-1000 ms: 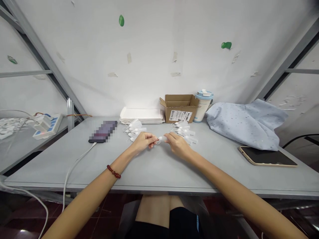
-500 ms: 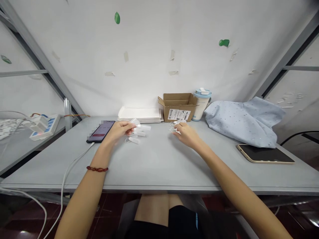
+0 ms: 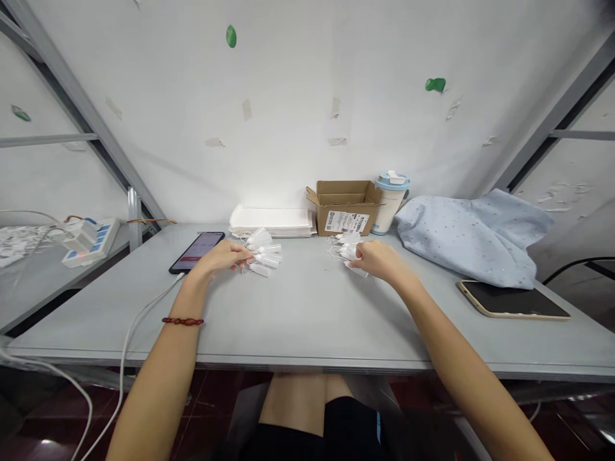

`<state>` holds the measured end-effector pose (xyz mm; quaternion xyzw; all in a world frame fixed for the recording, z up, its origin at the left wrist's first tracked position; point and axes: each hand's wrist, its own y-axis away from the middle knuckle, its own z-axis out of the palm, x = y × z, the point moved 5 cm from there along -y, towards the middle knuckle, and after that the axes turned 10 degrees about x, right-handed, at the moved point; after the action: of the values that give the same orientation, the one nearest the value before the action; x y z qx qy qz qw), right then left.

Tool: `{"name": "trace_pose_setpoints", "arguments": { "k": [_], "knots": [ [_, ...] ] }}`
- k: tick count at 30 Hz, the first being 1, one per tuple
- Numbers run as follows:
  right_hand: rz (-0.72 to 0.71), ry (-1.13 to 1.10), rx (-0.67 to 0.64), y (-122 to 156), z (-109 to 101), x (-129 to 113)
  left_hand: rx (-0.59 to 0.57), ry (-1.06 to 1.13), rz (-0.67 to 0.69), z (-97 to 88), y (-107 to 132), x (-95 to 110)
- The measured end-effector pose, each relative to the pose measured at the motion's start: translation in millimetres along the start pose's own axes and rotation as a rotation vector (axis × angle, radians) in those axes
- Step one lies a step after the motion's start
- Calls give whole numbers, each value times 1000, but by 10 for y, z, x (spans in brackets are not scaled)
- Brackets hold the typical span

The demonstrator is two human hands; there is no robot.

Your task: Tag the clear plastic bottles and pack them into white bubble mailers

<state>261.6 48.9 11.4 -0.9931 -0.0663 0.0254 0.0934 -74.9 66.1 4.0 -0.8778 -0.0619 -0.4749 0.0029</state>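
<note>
My left hand (image 3: pixel 225 257) is closed, its fingertips pinching the end of a small clear plastic tube (image 3: pixel 270 250) at a fanned pile. Several such tubes with white ends and thin loops lie there, their closed ends pointing right. In front of the cardboard box, a second pile of small clear tubes (image 3: pixel 350 239) rests on the table, with thin white loops on its left side. My right hand (image 3: pixel 377 259) reaches onto this pile from the right, thumb and fingers closed on a tube; its fingers partly hide what they hold.
An open cardboard box (image 3: pixel 346 203), a lidded cup (image 3: pixel 387 208) and stacked white trays (image 3: pixel 273 221) stand along the wall. A light blue cloth (image 3: pixel 468 234) lies at right, partly over a phone (image 3: pixel 519 301). Another phone (image 3: pixel 196 251) with a charging cable (image 3: pixel 147 310) lies left.
My left hand has drawn back slightly left, and the tube it held over the pile now lies among the others. My right hand has moved right and a little lower at its pile.
</note>
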Motion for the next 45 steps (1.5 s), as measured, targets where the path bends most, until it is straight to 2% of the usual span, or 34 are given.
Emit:
{"name": "trace_pose_setpoints", "arguments": {
  "k": [6,9,13,15,17,21,24,27,32,39,45],
  "knots": [
    [-8,26,-56,8,26,-35,88,-40,-28,-22,-6,9],
    [-25,39,-79,14,43,-80,189,-62,-29,-61,-55,-26],
    [-49,7,-128,37,89,-169,362,-9,69,-98,-85,-8],
    [-77,-16,-137,52,114,-224,396,84,141,-68,-48,57],
    [-117,-52,-114,66,130,-282,341,189,195,21,14,149],
    [-205,-205,-9,88,125,-406,43,284,251,351,159,330],
    [-270,-310,87,109,99,-505,-145,273,244,621,235,364],
    [-344,-348,154,146,87,-619,-255,245,231,836,263,332],
    [-408,-371,180,206,115,-751,-271,255,225,952,260,309],
    [-360,-402,260,176,123,-705,-255,191,241,918,286,352],
    [-321,-417,280,155,86,-657,-253,197,236,896,291,370]
  ]
}}
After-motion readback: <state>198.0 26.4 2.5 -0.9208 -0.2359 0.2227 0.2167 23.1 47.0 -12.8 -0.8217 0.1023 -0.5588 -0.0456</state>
